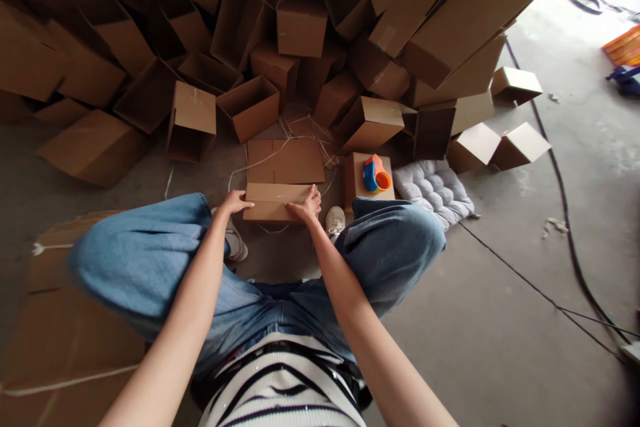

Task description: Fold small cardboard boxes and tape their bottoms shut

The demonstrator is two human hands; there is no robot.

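Note:
A flattened brown cardboard box lies on the concrete floor between my knees, its near flap folded up towards me. My left hand rests on the flap's left corner with the fingers curled over the edge. My right hand presses the flap's right end, fingers bent on the cardboard. An orange and blue tape dispenser sits on a small closed box just right of my right hand. White strapping bands trail across the floor by the flat box.
A tall heap of open cardboard boxes fills the far side. Flat cardboard sheets lie at my left. A grey quilted cushion lies on the right, and black cables cross the floor beyond it.

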